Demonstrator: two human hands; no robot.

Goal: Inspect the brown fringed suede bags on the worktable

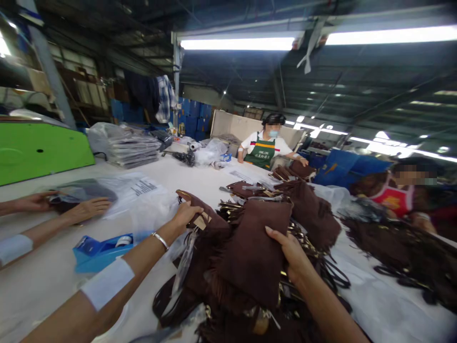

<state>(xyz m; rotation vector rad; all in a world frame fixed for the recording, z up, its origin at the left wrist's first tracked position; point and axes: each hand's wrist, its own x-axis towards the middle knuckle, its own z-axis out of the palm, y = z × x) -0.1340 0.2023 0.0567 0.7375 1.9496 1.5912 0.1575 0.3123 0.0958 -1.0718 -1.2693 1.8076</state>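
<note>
1. The white surface (43, 281) runs from the near edge away to a far end where a person in a green apron (264, 151) sits.
2. A green machine housing (39, 150) stands along the left edge of the surface.
3. A heap of brown fringed suede bags (307, 214) covers the middle and the right side of the surface, tangled with dark straps and gold hardware.
4. A stack of flat packed items in clear plastic (134, 150) lies toward the far left corner.
5. A clear plastic bag with printed text (139, 190) lies left of the heap; a co-worker's two hands (85, 208) press flat on another such bag at the left edge.
6. One brown bag (250, 257) is lifted at the near side of the heap, facing the camera, fringe hanging from its lower edge.
7. A blue tape dispenser (98, 252) sits near the left edge, just beside the left forearm.
8. The right hand (291, 252) grips the right edge of the lifted brown bag, fingers curled round it.
9. The left hand (185, 213) rests closed on the top of a second brown bag with a paper tag (202, 220), just left of the lifted one.
10. A silver bracelet (160, 240) circles the left wrist.
</note>
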